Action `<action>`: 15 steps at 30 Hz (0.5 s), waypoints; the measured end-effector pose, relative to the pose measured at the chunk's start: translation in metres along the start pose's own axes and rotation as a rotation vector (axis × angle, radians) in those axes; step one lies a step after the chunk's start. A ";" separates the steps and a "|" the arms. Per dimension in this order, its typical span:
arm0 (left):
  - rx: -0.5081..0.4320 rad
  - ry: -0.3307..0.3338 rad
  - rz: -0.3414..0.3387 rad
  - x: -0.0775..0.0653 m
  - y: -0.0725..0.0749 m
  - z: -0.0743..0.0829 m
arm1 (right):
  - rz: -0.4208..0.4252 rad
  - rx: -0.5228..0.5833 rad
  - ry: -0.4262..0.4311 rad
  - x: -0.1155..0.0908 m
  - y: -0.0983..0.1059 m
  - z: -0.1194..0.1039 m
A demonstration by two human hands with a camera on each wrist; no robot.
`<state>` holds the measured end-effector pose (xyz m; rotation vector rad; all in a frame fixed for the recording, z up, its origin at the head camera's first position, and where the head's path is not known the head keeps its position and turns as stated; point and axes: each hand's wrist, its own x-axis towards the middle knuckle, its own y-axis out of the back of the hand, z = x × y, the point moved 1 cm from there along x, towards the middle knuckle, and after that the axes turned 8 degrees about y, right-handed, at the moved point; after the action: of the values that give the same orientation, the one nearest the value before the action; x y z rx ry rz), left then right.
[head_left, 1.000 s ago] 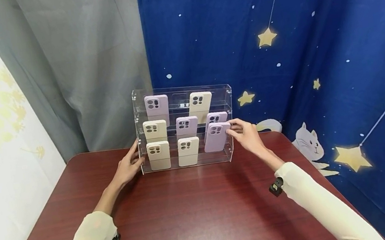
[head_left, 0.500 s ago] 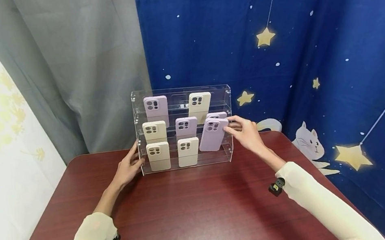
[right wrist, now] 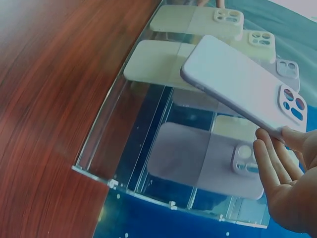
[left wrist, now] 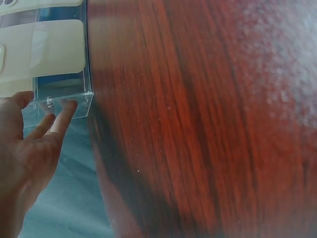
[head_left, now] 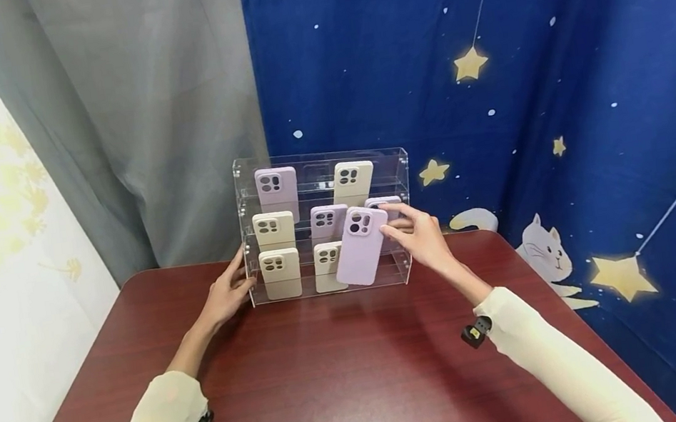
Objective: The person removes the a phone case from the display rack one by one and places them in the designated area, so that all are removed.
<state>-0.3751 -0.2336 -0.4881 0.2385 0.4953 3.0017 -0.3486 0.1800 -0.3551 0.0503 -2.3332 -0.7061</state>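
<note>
My right hand (head_left: pixel 422 235) pinches a lilac phone case (head_left: pixel 361 247) by its upper right edge. The case is tilted, in front of a clear acrylic display rack (head_left: pixel 380 277) and apart from its shelf in the right wrist view. It partly covers a cream case (head_left: pixel 325 270) on the lowest tier and a lilac case (head_left: pixel 387 200) on the middle tier. My left hand (head_left: pixel 226 295) holds the rack's left side panel, thumb toward the front. In the left wrist view that hand's fingers (left wrist: pixel 63 119) touch the clear panel.
Several other cream and lilac cases stand in the rack, among them a lilac one (head_left: pixel 276 187) and a cream one (head_left: pixel 351 179) on top. The rack stands toward the back of a reddish-brown table (head_left: pixel 334 370). Grey and blue curtains (head_left: pixel 354 50) hang behind.
My right hand has lifted the lilac case from the right of the lowest tier and drawn it left and toward me, tilting it. The left hand stays at the rack's side.
</note>
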 end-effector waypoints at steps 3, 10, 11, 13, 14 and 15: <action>-0.016 0.000 -0.007 0.000 0.000 0.000 | -0.015 0.005 0.008 0.000 -0.006 -0.003; -0.030 0.012 -0.007 0.000 -0.001 -0.002 | -0.078 0.069 0.003 0.001 -0.025 -0.008; -0.034 0.014 -0.008 0.000 -0.001 -0.002 | -0.085 0.072 0.004 0.001 -0.027 -0.009; -0.036 0.017 -0.009 0.001 0.000 -0.001 | -0.095 0.084 0.005 0.002 -0.033 -0.011; -0.027 0.018 -0.006 0.001 0.000 0.000 | -0.098 0.094 0.005 0.002 -0.035 -0.012; -0.019 0.018 -0.004 0.002 0.000 0.000 | -0.100 0.100 0.005 0.003 -0.037 -0.013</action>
<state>-0.3768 -0.2333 -0.4877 0.2099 0.4680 3.0059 -0.3482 0.1416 -0.3645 0.2138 -2.3734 -0.6365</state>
